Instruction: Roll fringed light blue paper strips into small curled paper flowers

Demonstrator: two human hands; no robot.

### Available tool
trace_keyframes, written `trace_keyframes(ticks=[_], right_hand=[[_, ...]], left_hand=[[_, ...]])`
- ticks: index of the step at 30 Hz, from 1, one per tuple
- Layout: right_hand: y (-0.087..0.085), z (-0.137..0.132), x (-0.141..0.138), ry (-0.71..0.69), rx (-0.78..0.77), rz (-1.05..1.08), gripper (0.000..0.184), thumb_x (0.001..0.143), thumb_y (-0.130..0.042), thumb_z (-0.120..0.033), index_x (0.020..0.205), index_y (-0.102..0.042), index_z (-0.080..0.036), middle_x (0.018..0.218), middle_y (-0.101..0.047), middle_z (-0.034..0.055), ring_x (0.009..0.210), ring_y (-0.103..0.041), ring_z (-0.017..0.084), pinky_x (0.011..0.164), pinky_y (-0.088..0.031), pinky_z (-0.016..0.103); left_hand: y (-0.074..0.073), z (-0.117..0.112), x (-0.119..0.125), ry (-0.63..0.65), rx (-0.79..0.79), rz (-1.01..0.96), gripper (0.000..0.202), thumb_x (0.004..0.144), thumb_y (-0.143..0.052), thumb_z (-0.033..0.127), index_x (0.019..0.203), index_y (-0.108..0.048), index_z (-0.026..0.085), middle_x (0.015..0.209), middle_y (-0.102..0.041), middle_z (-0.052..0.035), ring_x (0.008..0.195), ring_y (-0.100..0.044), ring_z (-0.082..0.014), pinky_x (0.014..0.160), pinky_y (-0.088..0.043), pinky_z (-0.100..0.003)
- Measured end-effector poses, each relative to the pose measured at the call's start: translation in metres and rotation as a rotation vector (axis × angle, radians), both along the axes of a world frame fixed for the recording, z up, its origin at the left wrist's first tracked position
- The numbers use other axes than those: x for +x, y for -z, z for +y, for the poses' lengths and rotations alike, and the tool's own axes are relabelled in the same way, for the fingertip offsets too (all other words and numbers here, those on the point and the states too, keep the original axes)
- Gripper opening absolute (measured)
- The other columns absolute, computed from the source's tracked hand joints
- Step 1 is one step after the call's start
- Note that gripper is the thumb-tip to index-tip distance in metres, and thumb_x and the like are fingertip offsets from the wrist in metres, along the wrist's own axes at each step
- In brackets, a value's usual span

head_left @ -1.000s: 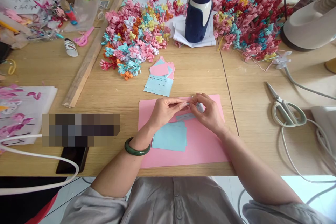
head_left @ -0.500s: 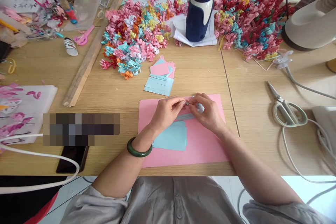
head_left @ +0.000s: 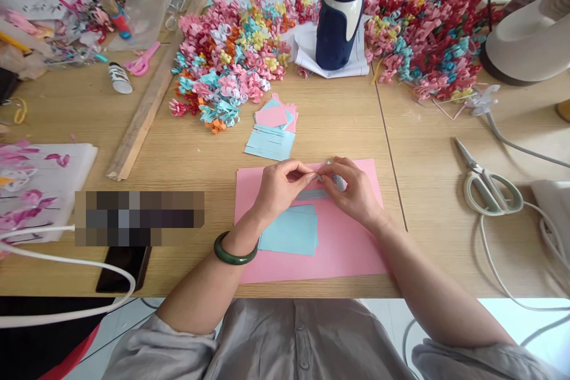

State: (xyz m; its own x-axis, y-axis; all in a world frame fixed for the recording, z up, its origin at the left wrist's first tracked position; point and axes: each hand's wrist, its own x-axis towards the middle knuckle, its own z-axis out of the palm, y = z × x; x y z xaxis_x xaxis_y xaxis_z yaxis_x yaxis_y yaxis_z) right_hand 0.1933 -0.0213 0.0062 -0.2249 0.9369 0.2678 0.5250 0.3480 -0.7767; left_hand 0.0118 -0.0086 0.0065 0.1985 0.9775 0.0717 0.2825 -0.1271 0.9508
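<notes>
My left hand (head_left: 282,187), with a dark green bangle (head_left: 236,258) on its wrist, pinches a tiny light blue paper piece (head_left: 319,178). The fingertips of my right hand (head_left: 355,191) are closed on the same piece from the other side, hiding most of it. Both hands are over a pink sheet (head_left: 351,249). Below the fingers lie blue-grey paper strips (head_left: 312,194), partly covered. Nearer my body is a stack of light blue paper rectangles (head_left: 289,231). Under my right hand shows a small pale bottle-like thing (head_left: 339,182), mostly hidden.
Slit blue paper (head_left: 269,142) and small pink cards (head_left: 271,116) lie beyond the sheet. Curled paper flowers (head_left: 236,53) are heaped behind, near a navy bottle (head_left: 338,29). Scissors (head_left: 490,187) and cables lie right; a wooden strip (head_left: 142,113) and a phone (head_left: 122,270) left.
Both hands stay at nearly the same spot, with slight finger movement around the small blue paper piece. My left hand has shifted a little away from my body.
</notes>
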Motion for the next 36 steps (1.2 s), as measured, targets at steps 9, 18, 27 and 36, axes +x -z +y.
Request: trace_keyframes(ticks=[9,18,27,36], right_hand=[[0.0017,0.0002,-0.0007,-0.077,0.017,0.028,0.017,0.088,-0.054,-0.016,0.085,-0.069,-0.023,0.078,-0.072,0.0023,0.084,-0.062,0.021,0.09,-0.052,0.043],[-0.0021,0.0008,-0.0008,-0.096,-0.037,0.083,0.008,0.089,-0.064,-0.029,0.083,-0.07,-0.027,0.073,-0.07,0.001,0.088,-0.062,0.022,0.094,-0.051,0.045],[-0.0031,0.0012,0.0028,-0.037,-0.194,0.193,0.011,0.087,-0.068,-0.033,0.079,-0.07,-0.025,0.085,-0.068,0.0032,0.094,-0.062,0.021,0.088,-0.052,0.038],[-0.0068,0.0021,0.0039,0.048,-0.18,0.214,0.007,0.089,-0.063,-0.026,0.085,-0.069,-0.024,0.089,-0.07,0.0026,0.091,-0.063,0.019,0.08,-0.05,0.035]], left_hand=[[-0.0011,0.001,0.0014,0.039,0.011,0.088,0.02,0.076,-0.076,0.027,0.069,-0.06,0.018,0.069,-0.066,0.0019,0.063,-0.059,-0.0109,0.061,-0.048,-0.022],[-0.0006,0.0021,-0.0011,0.068,0.225,0.234,0.017,0.077,-0.072,0.017,0.08,-0.056,0.02,0.08,-0.062,0.0006,0.074,-0.058,-0.0123,0.068,-0.046,-0.023],[-0.0048,0.001,-0.0019,0.082,0.359,0.357,0.024,0.081,-0.076,0.032,0.092,-0.059,0.02,0.09,-0.062,-0.0011,0.072,-0.055,-0.0113,0.068,-0.045,-0.023],[-0.0031,-0.0002,0.0013,0.125,0.041,0.041,0.021,0.081,-0.072,0.023,0.101,-0.071,0.018,0.094,-0.073,-0.0053,0.08,-0.066,-0.0144,0.076,-0.053,-0.026]])
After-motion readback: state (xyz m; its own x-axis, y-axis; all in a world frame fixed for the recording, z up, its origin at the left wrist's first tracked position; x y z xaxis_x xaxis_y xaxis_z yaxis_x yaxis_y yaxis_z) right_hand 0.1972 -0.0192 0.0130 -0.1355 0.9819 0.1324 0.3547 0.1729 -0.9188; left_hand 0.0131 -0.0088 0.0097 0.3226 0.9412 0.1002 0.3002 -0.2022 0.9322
